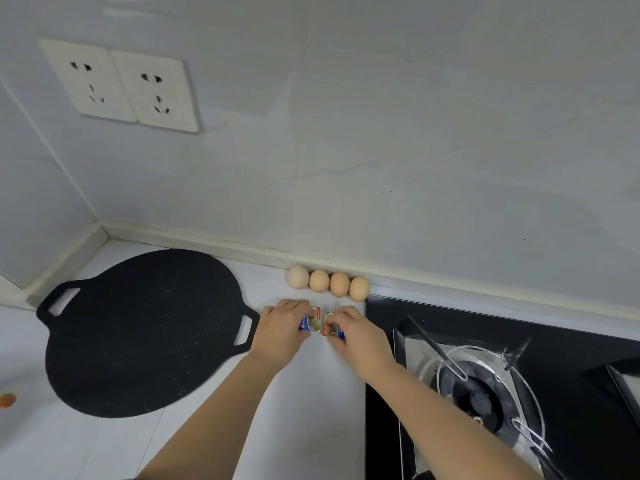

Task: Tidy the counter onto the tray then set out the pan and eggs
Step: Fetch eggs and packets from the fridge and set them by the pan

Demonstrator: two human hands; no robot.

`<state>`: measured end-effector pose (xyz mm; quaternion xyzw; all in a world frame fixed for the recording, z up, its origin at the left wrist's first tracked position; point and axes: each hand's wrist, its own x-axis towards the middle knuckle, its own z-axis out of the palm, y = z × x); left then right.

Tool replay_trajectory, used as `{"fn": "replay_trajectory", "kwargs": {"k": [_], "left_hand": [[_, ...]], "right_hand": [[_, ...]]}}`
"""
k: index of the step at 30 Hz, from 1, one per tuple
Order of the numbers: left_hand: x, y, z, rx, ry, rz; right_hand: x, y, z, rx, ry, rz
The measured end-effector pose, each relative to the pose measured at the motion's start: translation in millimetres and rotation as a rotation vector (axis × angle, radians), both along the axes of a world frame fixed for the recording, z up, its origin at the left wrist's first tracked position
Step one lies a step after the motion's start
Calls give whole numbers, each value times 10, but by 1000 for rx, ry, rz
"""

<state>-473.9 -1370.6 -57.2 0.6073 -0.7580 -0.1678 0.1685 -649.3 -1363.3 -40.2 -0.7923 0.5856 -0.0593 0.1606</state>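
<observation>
In the head view, the pan [138, 334] lies flat on the counter [311, 393], and four eggs [329, 283] line up against the wall's foot, probably so they cannot roll. Both forearms reach forward, with the left hand [282, 327] and right hand [356, 332] palm-down just before the eggs. Their fingers [294, 304] are curled, each hand pinching one of two small packets [311, 323].

Flat black pan [138, 334] with two loop handles lies on the worktop [311, 403]; four tan eggs [339, 284] sit in a row right of it.
</observation>
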Motion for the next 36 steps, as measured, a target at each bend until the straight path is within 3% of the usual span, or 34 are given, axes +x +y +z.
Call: {"fn": "replay_trajectory", "kwargs": {"k": [10, 17, 22, 26, 30, 36], "left_hand": [[53, 115, 14, 32, 22, 10], [480, 862, 91, -99, 193, 161], [1085, 1590, 216, 22, 302, 383], [1785, 2174, 193, 51, 305, 618], [2475, 2591, 222, 43, 332, 798], [3218, 2762, 326, 65, 359, 1034]], "right_hand": [[23, 114, 56, 20, 18, -67], [260, 553, 183, 44, -65, -30], [911, 899, 228, 126, -226, -5], [1699, 1155, 217, 277, -396, 21], [2519, 1389, 296, 582, -604, 4], [3475, 1601, 454, 837, -797, -100]]}}
